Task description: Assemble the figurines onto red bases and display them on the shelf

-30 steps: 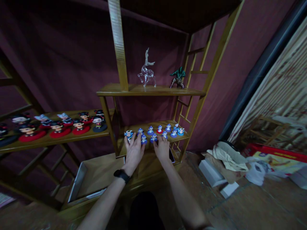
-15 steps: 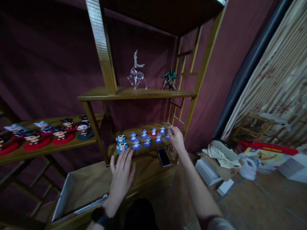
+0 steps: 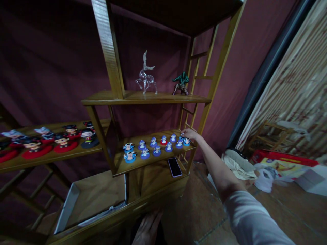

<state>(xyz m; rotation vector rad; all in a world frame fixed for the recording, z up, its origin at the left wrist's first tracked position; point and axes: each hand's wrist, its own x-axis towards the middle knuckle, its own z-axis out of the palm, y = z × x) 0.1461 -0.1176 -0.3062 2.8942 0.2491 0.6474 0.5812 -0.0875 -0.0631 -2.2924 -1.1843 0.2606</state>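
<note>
At the right end of the lower shelf (image 3: 133,165), my right hand (image 3: 191,133) has its fingertips closed on a small figurine (image 3: 181,137) with a light-blue base, partly hidden by the fingers. Just in front of it stands another light-blue figurine (image 3: 186,142). Several purple-based figurines (image 3: 157,150) fill the middle of the shelf in two rows, with one red-based figurine (image 3: 164,140) among them. Two light-blue figurines (image 3: 130,157) are at the left end. My left hand (image 3: 149,227) lies low near the bottom edge, fingers stretched out, over a dark knee, holding nothing.
A phone (image 3: 174,167) lies below the figurine shelf. To its left is an open shallow box (image 3: 66,207). A clear deer ornament (image 3: 146,80) and a green-clad figure (image 3: 181,83) stand overhead. More figurines (image 3: 65,143) occupy the left shelf. Bags (image 3: 264,179) and boxes lie on the floor.
My left hand has dropped from the shelf front to the bottom of the view. My right hand has shifted slightly right and back, and a light-blue figurine now shows at the right end.
</note>
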